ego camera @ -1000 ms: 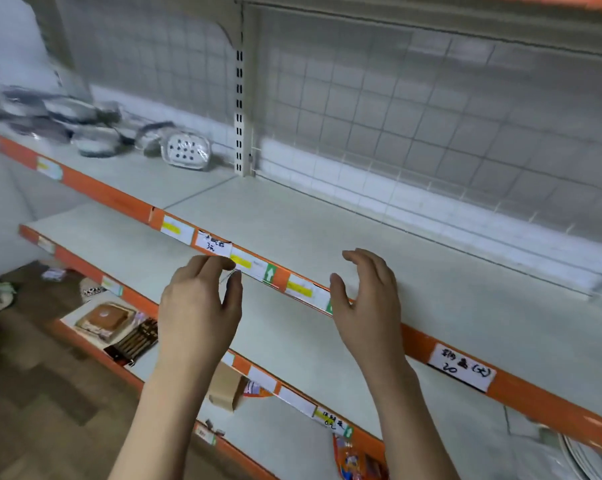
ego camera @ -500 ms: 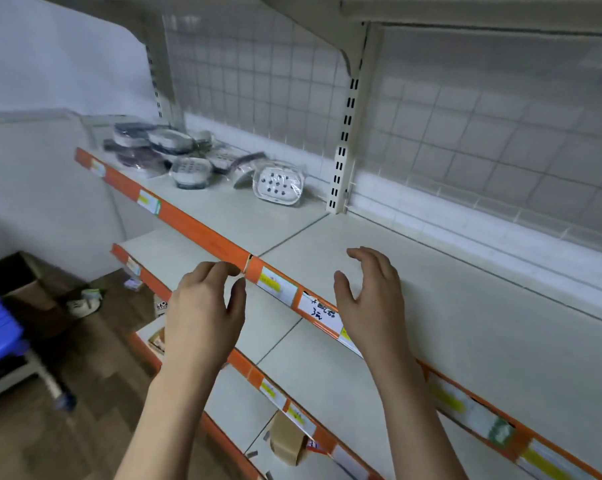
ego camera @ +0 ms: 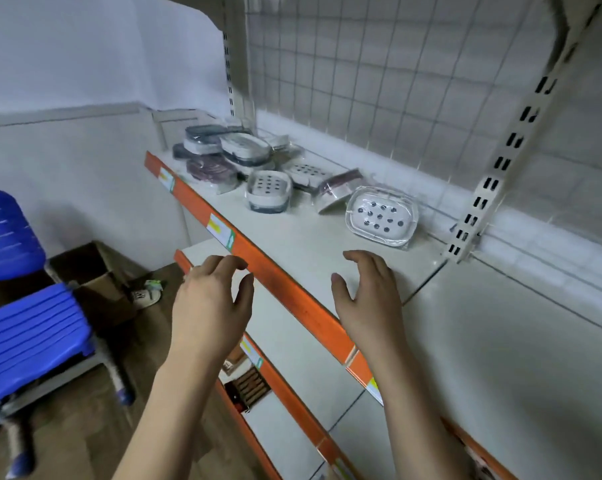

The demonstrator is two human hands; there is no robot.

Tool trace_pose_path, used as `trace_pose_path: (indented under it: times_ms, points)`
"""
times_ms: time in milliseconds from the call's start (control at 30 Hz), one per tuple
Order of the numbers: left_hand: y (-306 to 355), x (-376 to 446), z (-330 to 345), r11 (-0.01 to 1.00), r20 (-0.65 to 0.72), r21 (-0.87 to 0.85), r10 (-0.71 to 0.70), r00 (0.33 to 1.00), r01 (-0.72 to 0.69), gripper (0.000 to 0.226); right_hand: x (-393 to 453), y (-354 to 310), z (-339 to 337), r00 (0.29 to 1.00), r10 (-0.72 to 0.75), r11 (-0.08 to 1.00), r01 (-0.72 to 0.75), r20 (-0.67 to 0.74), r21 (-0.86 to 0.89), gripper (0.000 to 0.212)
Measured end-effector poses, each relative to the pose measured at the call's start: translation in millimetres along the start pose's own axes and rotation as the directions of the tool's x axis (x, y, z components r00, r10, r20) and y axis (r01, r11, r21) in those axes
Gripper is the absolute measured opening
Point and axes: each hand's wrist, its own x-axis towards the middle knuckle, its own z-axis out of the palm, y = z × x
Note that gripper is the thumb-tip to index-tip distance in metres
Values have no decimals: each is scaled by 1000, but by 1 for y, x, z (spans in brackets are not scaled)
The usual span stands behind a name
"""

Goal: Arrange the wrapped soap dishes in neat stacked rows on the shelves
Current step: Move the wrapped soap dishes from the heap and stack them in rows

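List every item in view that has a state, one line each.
left hand: open, fingers loosely curled, holding nothing.
right hand: open, raised over the shelf's front edge, holding nothing.
wrapped soap dishes: jumbled pile, some overlapping, not in rows.
clear soap dish: wrapped, tilted up against the back panel.
white soap dish: wrapped, upright, flat on the shelf.
cardboard box: open, on the floor.
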Motion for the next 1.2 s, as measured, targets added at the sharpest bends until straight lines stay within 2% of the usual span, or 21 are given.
trace_pose_path:
  times_ms: [333, 533, 667, 833, 1033, 1133, 1200]
  points:
    - [-99, 72, 6, 998, 8, -6, -61, 998, 62, 17, 58, -45, 102, 999, -19, 1000, 19, 34, -2, 32]
    - [-142, 145, 10, 994, 71, -86, 81, 994, -75, 20, 93, -73, 145, 995, 61, 995, -66, -76, -70, 32]
    - [-155, 185, 18, 969, 113, -166, 206, 972, -186, 35, 100, -84, 159, 982, 105, 987, -123, -158, -108, 33]
    - [-143, 205, 49, 911, 188, -292, 353, 917, -291, 27, 92, -69, 148, 956, 196, 950, -240, -219, -199, 37]
    - [-84, 214, 95, 812, 217, -449, 504, 836, -373, 30, 103, -31, 92, 901, 233, 900, -342, -367, -268, 42]
    - [-47, 220, 118, 791, 279, -484, 546, 790, -375, 52, 117, -3, 60, 867, 265, 854, -415, -423, -315, 48]
    - [-26, 225, 133, 784, 322, -473, 579, 749, -402, 70, 127, 15, 40, 852, 333, 822, -473, -404, -318, 61]
